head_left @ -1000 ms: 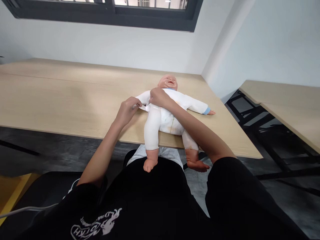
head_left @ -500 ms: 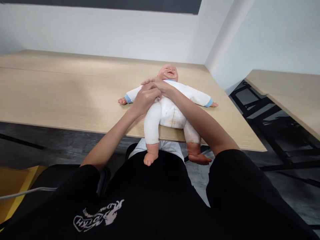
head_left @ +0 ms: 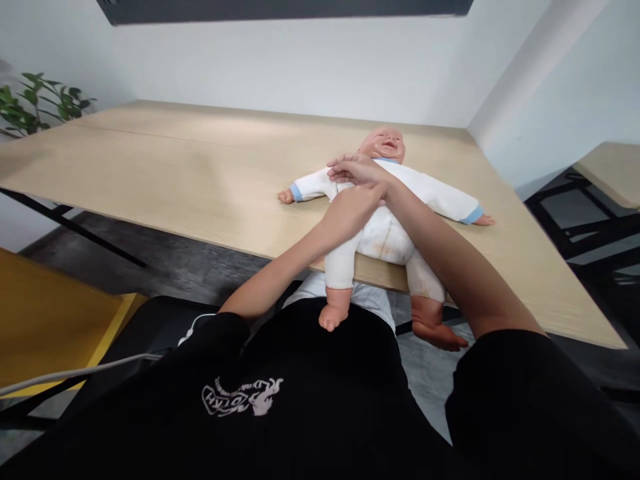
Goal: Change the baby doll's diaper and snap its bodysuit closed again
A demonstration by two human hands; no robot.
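A baby doll [head_left: 384,233] in a white outfit with blue cuffs lies on its back, its legs hanging over the table's front edge. Brown stains mark its white lower body. Above its belly, my left hand [head_left: 354,208] is closed about my right wrist; its fingertips are mostly hidden. My right hand [head_left: 354,168] is open over the doll's chest, fingers loosely stretched to the left and holding nothing. Whether either hand touches the doll, I cannot tell.
The wooden table [head_left: 200,173] runs far to the left against a white wall. A green plant [head_left: 40,103] stands beyond its left end. At lower left are a yellow panel [head_left: 55,313] and a white cable [head_left: 100,367]. Another table [head_left: 613,175] is at right.
My left hand has slid from the fingers and palm of my right hand to its wrist. The view has turned left, bringing in the plant; the doll stays put on the table.
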